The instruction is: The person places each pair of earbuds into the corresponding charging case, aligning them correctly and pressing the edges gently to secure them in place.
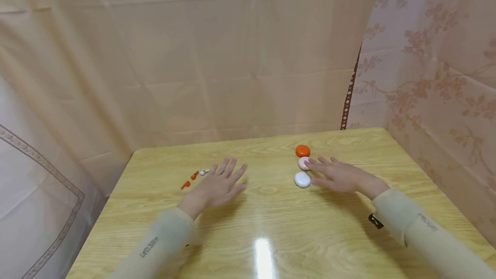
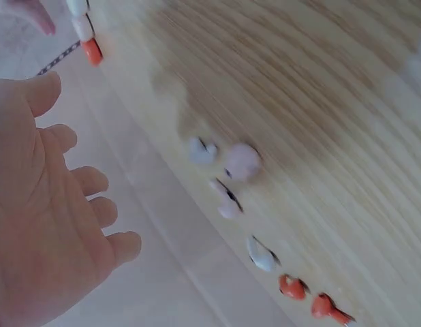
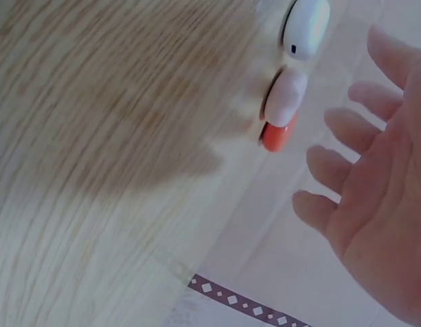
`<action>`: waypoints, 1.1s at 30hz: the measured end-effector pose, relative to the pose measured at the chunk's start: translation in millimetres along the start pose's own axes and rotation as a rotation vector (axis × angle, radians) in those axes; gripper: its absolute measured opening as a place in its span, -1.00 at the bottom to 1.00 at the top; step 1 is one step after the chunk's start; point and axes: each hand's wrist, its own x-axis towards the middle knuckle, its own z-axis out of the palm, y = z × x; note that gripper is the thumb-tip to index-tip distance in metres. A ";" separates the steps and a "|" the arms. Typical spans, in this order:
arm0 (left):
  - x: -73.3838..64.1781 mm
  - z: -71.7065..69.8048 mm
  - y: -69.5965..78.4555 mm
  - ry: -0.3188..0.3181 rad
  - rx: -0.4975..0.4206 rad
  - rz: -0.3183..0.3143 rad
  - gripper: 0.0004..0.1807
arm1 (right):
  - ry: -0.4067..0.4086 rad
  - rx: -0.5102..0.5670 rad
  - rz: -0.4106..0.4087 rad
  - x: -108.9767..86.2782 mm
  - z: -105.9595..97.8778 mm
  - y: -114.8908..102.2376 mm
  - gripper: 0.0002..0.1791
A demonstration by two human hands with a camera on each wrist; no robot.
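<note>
My left hand (image 1: 218, 184) hovers over the table's left half, fingers spread and nothing in its grasp. Just left of it lie two orange earbuds (image 1: 186, 184) and a white earbud (image 1: 204, 172); the left wrist view also shows pale pink earbuds (image 2: 243, 162) and another whitish one (image 2: 202, 150), hidden behind the hand from above. On the right, an orange charging case (image 1: 302, 150), a pale pink case (image 1: 302, 163) and a white case (image 1: 302, 179) form a column. My right hand (image 1: 342, 175) is held beside them, fingers extended, fingertips overlapping the pink case in the head view.
The wood-grain table (image 1: 267, 210) carries a bright light reflection near its front. A beige curtain (image 1: 232, 55) hangs along the back edge, and a flowered cloth (image 1: 438, 63) along the right. A small black object (image 1: 375, 221) shows by the right sleeve.
</note>
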 end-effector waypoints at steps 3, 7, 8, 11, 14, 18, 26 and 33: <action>7.5 0.3 9.3 0.001 0.027 0.037 -0.29 | -0.001 -0.006 -0.065 0.8 0.3 -1.4 -0.30; 18.6 2.5 19.1 0.057 0.071 0.137 -0.34 | -0.006 -0.011 -0.136 5.4 -1.7 -3.0 -0.30; 21.4 3.4 21.0 0.077 0.092 0.165 -0.35 | -0.003 -0.008 -0.150 6.9 -1.6 -3.1 -0.31; 28.2 5.8 26.9 0.118 0.150 0.224 -0.38 | 0.001 0.012 -0.174 11.6 0.7 -3.6 -0.36; 32.9 8.1 32.2 0.131 0.196 0.250 -0.39 | 0.008 0.039 -0.184 15.4 4.7 -4.0 -0.46; 38.5 11.1 38.0 0.131 0.191 0.260 -0.40 | 0.006 0.060 -0.166 18.4 8.1 -4.3 -0.62; 45.9 16.9 44.0 0.133 0.194 0.266 -0.52 | 0.005 -0.020 -0.173 30.3 16.5 -5.9 -0.57; 50.3 18.0 51.0 0.117 0.225 0.262 -0.67 | -0.049 -0.010 -0.125 39.5 17.0 -12.3 -0.56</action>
